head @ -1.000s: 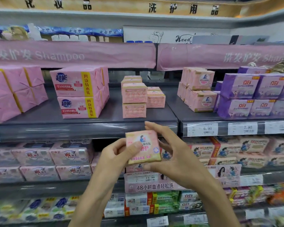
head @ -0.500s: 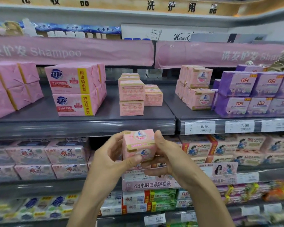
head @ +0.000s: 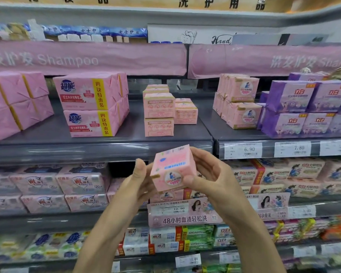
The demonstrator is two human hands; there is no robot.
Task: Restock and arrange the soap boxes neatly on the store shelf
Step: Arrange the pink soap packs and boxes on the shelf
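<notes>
Hands, left point(head: 140, 184) and right point(head: 211, 178), hold one pink soap box point(head: 172, 168).

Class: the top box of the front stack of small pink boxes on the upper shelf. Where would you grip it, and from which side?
Probably its left and right faces, reaching from the open front of the shelf. The top box is flat-sided, nothing lies on it, bare shelf lies to its left, and the neighbouring stack sits further back.

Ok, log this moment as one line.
left hand, right hand: grip pink soap box | box: tilted, in front of shelf edge | placed: not yet
</notes>
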